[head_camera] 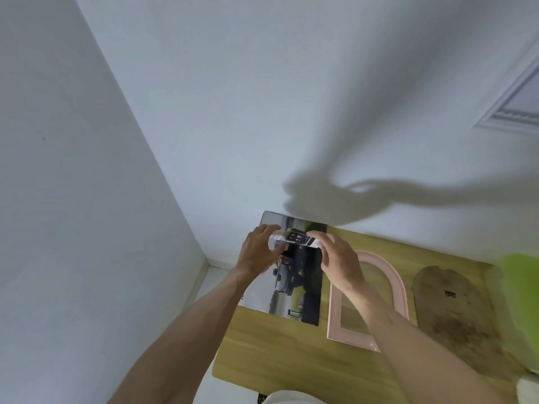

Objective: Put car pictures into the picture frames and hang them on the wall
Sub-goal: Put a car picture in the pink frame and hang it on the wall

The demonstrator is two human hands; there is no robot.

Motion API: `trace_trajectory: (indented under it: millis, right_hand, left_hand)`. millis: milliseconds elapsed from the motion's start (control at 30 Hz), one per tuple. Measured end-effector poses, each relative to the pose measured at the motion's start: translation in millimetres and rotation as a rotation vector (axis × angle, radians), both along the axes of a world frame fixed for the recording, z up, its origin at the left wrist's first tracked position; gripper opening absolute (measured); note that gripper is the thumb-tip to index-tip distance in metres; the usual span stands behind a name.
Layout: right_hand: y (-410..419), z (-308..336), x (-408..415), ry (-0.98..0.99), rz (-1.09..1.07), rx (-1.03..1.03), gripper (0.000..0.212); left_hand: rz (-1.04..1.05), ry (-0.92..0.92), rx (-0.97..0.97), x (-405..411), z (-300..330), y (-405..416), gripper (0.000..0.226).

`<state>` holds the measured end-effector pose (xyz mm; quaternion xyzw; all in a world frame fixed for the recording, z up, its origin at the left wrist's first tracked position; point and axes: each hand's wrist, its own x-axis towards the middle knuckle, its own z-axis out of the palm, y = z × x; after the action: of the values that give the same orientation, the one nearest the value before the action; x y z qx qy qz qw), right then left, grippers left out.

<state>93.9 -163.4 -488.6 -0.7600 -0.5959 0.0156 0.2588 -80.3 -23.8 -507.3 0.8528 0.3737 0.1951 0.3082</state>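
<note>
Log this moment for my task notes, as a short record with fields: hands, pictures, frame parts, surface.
left hand: pinches the left end of a small car picture, lifted above the table
right hand: holds the right end of the same picture
large car print: lies flat on the table beneath both hands
pink arched frame: empty, flat on the table, right of the print
brown arched backing board: flat, right of the frame
wooden table: stands against a white wall
hanging: not yet done

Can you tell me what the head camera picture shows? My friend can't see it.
Two hands, left and right, hold a small car picture above a stack of car pictures on a wooden table. A pink arched frame and brown backing board lie alongside.
</note>
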Motion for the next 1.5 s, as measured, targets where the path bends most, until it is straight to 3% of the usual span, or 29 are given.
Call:
trace_trajectory:
  millis: [133, 333, 533, 733, 1000, 1200, 1333, 1500]
  right_hand:
    - [-12, 25, 22, 0.244, -0.124, 0.143, 0.047]
    - [-50, 54, 52, 0.713, -0.373, 0.219, 0.036]
    - [-93, 39, 76, 0.891, -0.592, 0.265, 0.030]
    - [-137, 16, 91, 0.888, -0.704, 0.110, 0.033]
    - [-193, -37, 95, 0.772, -0.702, -0.341, 0.034]
    - [-196, -64, 90, 0.624, -0.618, -0.452, 0.038]
    - [-192, -69, 88, 0.416, -0.604, -0.535, 0.045]
    - [-193, -81, 84, 0.306, -0.522, -0.513, 0.053]
  left_hand:
    - [0.134, -0.163, -0.104, 20, 27, 4, 0.056]
    - [0.172, -0.370, -0.412, 51, 51, -24, 0.044]
    - [0.113, -0.373, -0.593, 81, 48, -63, 0.037]
    - [0.038, -0.238, -0.562, 104, 33, -98, 0.052]
    - [0.047, 0.081, -0.497, 114, 1, -151, 0.056]
    - [0.108, 0.278, -0.367, 106, -16, -170, 0.046]
    - [0.058, 0.456, -0.216, 104, -18, -173, 0.045]
    - [-0.014, 0.538, -0.209, 99, -28, -172, 0.047]
